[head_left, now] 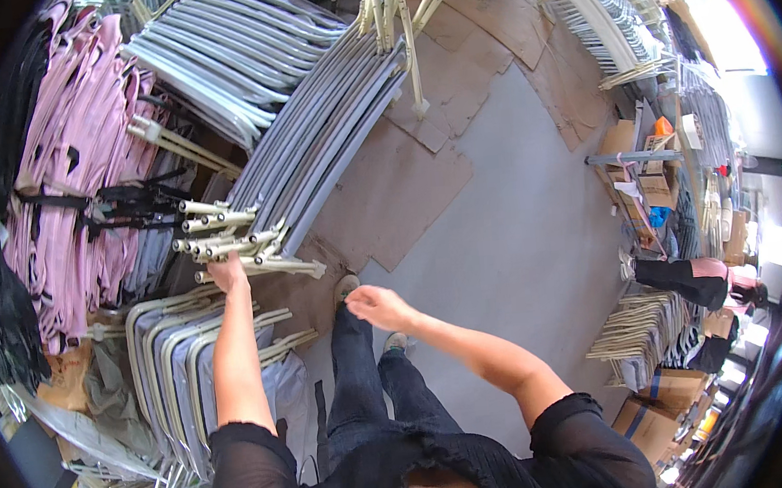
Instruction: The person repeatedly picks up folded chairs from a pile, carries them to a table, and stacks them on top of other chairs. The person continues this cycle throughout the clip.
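Note:
A row of folded frames with grey fabric [311,141] and cream metal tube legs leans to my left front. My left hand [227,272] reaches to the near ends of the cream tubes [264,244] and is closed on one, its fingertips partly hidden. Over the floor in front of my legs, my right hand [382,308] hangs in the air, loosely bent and holding nothing. Below my left hand stands another group of folded cream frames with grey fabric [196,366].
Pink fabric pieces [87,175] hang at the left. Behind the row lies a stack of silver tube frames [233,56]. Flattened cardboard [405,189] covers part of the grey floor [526,234]. At the right are more frames [638,340], boxes [673,387] and another person [684,282].

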The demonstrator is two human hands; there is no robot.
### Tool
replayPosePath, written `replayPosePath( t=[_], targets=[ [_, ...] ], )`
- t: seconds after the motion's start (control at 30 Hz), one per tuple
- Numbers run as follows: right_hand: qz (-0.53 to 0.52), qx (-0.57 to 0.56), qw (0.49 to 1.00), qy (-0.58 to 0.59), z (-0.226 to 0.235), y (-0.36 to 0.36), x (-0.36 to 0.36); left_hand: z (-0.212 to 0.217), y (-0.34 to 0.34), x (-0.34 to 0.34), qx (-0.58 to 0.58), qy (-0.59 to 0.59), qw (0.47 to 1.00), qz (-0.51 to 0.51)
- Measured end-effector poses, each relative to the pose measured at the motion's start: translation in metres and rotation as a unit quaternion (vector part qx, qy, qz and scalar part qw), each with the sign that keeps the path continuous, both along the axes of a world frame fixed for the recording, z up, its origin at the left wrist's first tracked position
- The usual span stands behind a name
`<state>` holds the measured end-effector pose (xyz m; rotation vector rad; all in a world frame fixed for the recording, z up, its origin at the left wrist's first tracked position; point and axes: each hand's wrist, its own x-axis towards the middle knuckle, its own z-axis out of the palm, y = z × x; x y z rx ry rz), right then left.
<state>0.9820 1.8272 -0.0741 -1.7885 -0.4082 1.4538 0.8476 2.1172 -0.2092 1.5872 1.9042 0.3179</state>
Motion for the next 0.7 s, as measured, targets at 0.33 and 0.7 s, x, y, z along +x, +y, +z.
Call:
replayPosePath(
  t=[0.33, 0.7],
  targets=[
    [-0.108, -0.017, 0.932, 0.345, -0.036, 0.121, 0.002, 0.024, -0.066, -0.014, -0.037, -0.156, 0.986, 0.047],
    [-0.095, -0.067, 0.993, 0.023, -0.068, 0.180, -0.036, 0.073, -0.129, -0.017, -0.105, -0.289, 0.944, -0.121]
  ],
)
